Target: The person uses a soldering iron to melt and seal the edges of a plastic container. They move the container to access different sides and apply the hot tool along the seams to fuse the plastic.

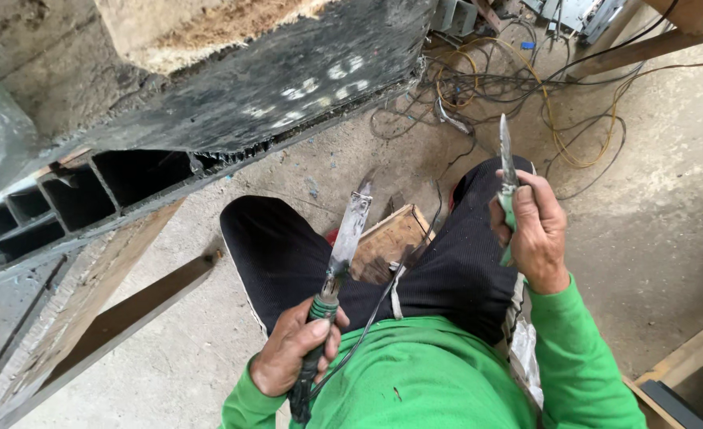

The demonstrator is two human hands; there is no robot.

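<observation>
**Two hands, two knives**

A person in a green top sits low over a dusty concrete floor (669, 206), with both knees in black trousers (288, 254) spread apart.

The left hand (294, 349) is curled tight around the handle of a long knife (345, 242). The handle is dark, with a green band near the top. The blade is flat, grey and dirty. It points up and a little to the right, over the left knee. A thin dark cord (371, 314) runs from near this hand across the lap.

The right hand (536, 230) is also closed tight. It grips a smaller knife (505, 151) with a pale green handle. The thin blade points almost straight up, above the right knee. The two knives are well apart and do not touch.

Between the knees, on the floor, lies a small wooden block (391, 238). It is just behind the long blade in this view.

On the left, a big black slab (288, 87) slopes across the top of the view, with white smudges on it. Under it is a dark frame with square holes (89, 199). A wooden plank (121, 318) leans below that.

Farther away, at the top, a messy pile of yellow and black wires (526, 87) lies on the floor. A wooden beam (645, 48) crosses the top right corner.
</observation>
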